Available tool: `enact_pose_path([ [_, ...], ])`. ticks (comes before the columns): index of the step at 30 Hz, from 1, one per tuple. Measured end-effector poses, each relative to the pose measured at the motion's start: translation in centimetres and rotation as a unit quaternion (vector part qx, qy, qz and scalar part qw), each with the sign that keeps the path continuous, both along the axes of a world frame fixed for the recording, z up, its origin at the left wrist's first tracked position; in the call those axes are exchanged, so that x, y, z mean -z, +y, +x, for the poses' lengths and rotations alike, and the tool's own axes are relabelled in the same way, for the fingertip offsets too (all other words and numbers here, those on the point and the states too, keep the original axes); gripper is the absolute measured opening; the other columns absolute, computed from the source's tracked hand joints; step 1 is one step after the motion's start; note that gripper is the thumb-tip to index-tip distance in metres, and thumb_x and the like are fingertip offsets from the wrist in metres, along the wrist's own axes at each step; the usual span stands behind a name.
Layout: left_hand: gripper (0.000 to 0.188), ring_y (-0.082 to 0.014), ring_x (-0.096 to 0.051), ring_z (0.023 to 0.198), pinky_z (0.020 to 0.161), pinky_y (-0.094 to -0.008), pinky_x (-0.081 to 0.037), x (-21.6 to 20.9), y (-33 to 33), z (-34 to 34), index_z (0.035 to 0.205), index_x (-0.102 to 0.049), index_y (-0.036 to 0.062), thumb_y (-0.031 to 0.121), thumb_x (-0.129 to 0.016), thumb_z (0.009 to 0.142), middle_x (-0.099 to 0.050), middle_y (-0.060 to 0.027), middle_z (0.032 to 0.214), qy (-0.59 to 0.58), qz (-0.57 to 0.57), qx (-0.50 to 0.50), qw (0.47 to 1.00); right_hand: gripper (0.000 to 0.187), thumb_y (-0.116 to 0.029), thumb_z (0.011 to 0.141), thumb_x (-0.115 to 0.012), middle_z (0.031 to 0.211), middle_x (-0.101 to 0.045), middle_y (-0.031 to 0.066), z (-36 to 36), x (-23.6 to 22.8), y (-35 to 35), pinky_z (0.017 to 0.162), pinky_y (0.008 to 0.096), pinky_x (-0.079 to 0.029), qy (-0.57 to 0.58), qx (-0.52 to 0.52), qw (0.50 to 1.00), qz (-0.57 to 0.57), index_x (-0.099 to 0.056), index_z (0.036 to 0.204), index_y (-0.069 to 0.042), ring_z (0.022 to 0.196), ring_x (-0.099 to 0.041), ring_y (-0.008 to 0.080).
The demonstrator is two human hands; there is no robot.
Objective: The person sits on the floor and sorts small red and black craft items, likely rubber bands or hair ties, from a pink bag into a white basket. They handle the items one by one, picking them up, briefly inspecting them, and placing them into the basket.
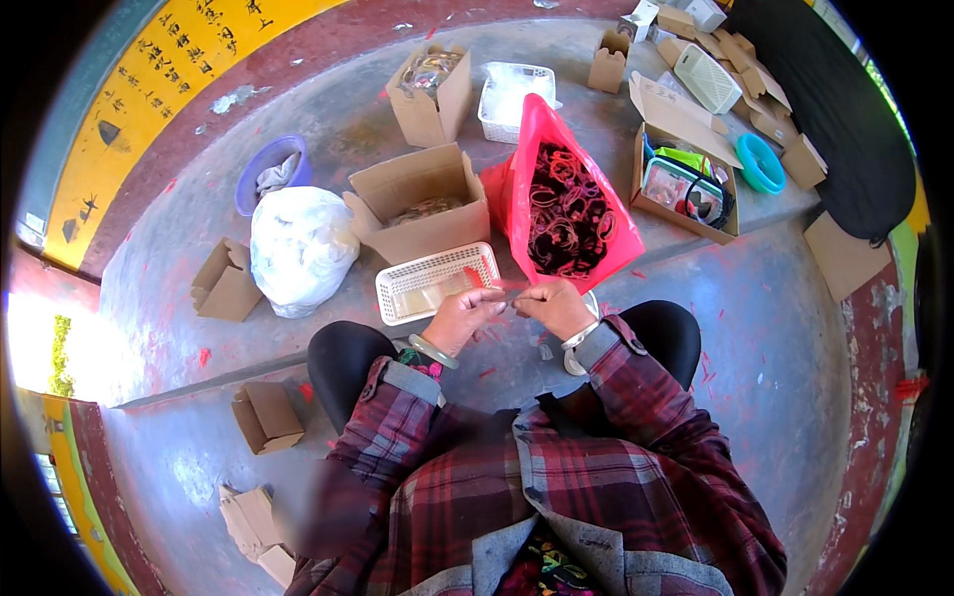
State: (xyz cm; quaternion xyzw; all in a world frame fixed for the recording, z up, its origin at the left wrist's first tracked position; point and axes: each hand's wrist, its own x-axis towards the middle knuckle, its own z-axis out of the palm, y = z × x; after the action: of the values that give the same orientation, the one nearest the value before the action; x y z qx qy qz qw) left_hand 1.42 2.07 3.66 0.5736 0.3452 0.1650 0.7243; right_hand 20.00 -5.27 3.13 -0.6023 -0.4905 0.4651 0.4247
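My left hand (463, 320) and my right hand (556, 306) meet in front of my knees with fingertips pinched, a small gap between them. Whatever they hold is too small to make out; a faint reddish trace shows between the fingertips. Just beyond the left hand lies a white perforated plastic basket (396, 310), with a red piece and some clear, flat plastic in it. Beyond the right hand stands a bright pink plastic bag (618, 250), its mouth wide, full of dark and reddish loops (568, 214) that look like hair ties or bracelets.
Behind the basket is a cardboard box (427, 233) with small items. A stuffed white plastic bag (301, 248) and purple basin (248, 184) stand left. At the right are a filled box (686, 214) and teal basin (760, 164). Red scraps dot the concrete; a step edge (219, 368) crosses it.
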Motion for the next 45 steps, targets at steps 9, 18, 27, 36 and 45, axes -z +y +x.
enact_pose_path([
  [9, 0.026, -0.0113, -0.06, 0.077, 0.052, -0.0216, -0.049, -0.8, -0.7, 0.3, 0.107, -0.058, -0.0014, 0.016, -0.054, 0.088, -0.063, -0.0072, 0.096, -0.041, -0.074, -0.051, 0.995, 0.021, -0.026, 0.072, -0.063, 0.067, -0.061, 0.0147, -1.7, -1.7, -0.5, 0.057, 0.0326, -0.045, -0.131, -0.022, 0.991, -0.03, -0.067, 0.079, -0.007, 0.06, -0.06, 0.0236],
  [18, 0.026, -0.0081, -0.057, 0.061, 0.046, -0.0191, -0.046, -0.7, -1.1, 0.5, 0.103, -0.061, -0.0007, 0.016, -0.059, 0.084, -0.065, -0.0095, 0.094, -0.086, -0.115, -0.088, 0.986, 0.019, -0.019, 0.07, -0.066, 0.069, -0.063, 0.0125, -1.6, -0.9, -0.4, 0.058, 0.0292, -0.046, -0.074, -0.005, 0.997, 0.003, -0.067, 0.081, -0.005, 0.06, -0.06, 0.0176],
  [27, 0.024, -0.0082, -0.058, 0.067, 0.049, -0.0182, -0.045, -0.2, -1.2, 0.7, 0.103, -0.061, 0.0007, 0.014, -0.059, 0.083, -0.064, -0.007, 0.096, -0.08, -0.135, -0.09, 0.984, 0.017, -0.017, 0.07, -0.067, 0.063, -0.063, 0.0083, -1.7, 0.2, -0.5, 0.055, 0.0263, -0.045, -0.02, -0.002, 1.0, 0.001, -0.068, 0.08, -0.003, 0.057, -0.056, 0.0092],
  [36, 0.024, -0.008, -0.057, 0.079, 0.059, -0.0214, -0.046, 0.4, -1.5, 0.6, 0.104, -0.061, 0.0059, 0.018, -0.06, 0.083, -0.062, -0.0003, 0.095, -0.056, -0.149, -0.056, 0.986, 0.017, -0.02, 0.069, -0.068, 0.057, -0.06, 0.0102, -1.9, -0.6, -0.7, 0.05, 0.0289, -0.043, -0.101, 0.013, 0.995, 0.003, -0.066, 0.071, -0.003, 0.05, -0.054, 0.0115],
  [45, 0.025, -0.0088, -0.057, 0.077, 0.06, -0.0229, -0.047, 1.0, -1.9, 0.9, 0.103, -0.061, 0.0042, 0.018, -0.061, 0.082, -0.062, -0.0016, 0.094, -0.067, -0.148, -0.088, 0.983, 0.017, -0.019, 0.069, -0.068, 0.059, -0.06, 0.0114, -1.8, -0.3, -0.6, 0.052, 0.0305, -0.043, -0.097, 0.018, 0.995, 0.005, -0.065, 0.069, -0.003, 0.052, -0.057, 0.0167],
])
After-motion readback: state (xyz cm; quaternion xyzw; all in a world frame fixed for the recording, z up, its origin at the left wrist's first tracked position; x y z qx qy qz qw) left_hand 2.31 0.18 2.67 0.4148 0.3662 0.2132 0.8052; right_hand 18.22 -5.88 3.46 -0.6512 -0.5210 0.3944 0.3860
